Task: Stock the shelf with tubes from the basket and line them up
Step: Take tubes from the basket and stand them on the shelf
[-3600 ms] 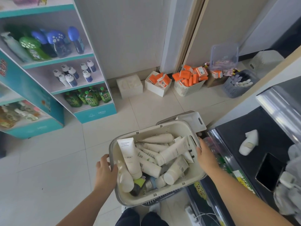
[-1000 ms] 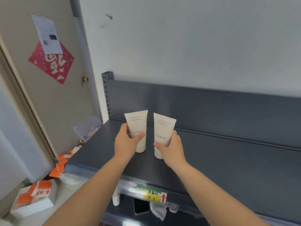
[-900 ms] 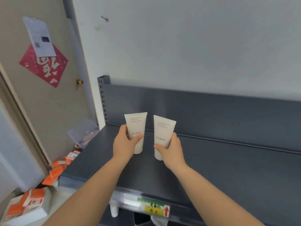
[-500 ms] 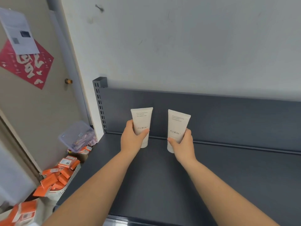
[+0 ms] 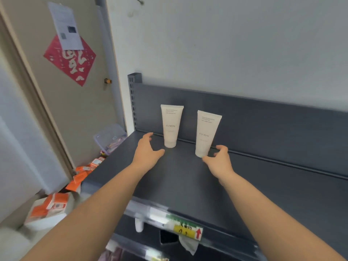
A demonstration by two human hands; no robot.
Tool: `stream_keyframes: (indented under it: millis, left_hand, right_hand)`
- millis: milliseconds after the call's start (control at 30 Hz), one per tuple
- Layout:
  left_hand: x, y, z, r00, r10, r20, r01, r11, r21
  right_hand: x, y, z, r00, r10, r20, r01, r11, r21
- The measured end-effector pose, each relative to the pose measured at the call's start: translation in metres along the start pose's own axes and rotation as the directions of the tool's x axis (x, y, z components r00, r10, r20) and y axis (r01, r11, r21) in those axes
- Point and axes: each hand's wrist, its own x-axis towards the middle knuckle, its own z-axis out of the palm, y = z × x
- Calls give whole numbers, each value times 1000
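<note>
Dark grey metal shelf (image 5: 169, 185) against a white wall (image 5: 226, 44), with a slotted upright (image 5: 134, 102) at its left end. Beige door (image 5: 75, 113) to the left, bearing a red paper cutout (image 5: 75, 66) and a white notice (image 5: 66, 25). Orange packets (image 5: 82, 174) on the floor below. Yellow price label (image 5: 185, 229) on the shelf's front edge.

Two white FLORAL tubes upright on their caps near the back panel, slightly apart: left tube (image 5: 171, 127), right tube (image 5: 206, 134).

Left hand (image 5: 147, 153) spread, palm down, just left of the left tube and clear of it. Right hand (image 5: 219, 161) loosely curved round the right tube's cap, fingers off the tube, thumb at the cap; contact not discernible.
</note>
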Motion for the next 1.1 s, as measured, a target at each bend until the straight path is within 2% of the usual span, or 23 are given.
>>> stream_keyframes:
  millis: [100,200,333,500,667,833,1000,1100]
  left_hand:
    - [-41,-2,-12,998,-6,-60,10,998,56]
    - [-81,-3,-25,992,15,-123,6,986,167]
    - [-128,-2,-54,987,2,-159,51,943,329]
    - [-196,-8,-93,964,-63,-260,169,896,410]
    - [-248,-20,-133,928,-104,-358,271,847,457]
    - [-300,-61,-171,873,-217,-438,420,792,444]
    - [-358,-115,-200,807,-338,-484,553,721,418]
    - [-388,-154,-216,772,-414,-482,611,692,385]
  right_hand:
    - [-20,2,-7,998,-46,52,50,995,-88]
    - [-43,-4,-10,964,-197,181,235,947,-221]
    - [-73,-21,0,849,-351,394,478,829,-291]
    - [-120,-41,25,677,-466,570,680,692,-243]
    - [-168,-58,63,551,-516,656,763,630,-146]
    - [-216,-64,110,418,-548,724,826,561,-52]
    - [-258,-51,174,274,-523,807,873,487,19]
    - [-281,-38,209,204,-471,858,876,480,55]
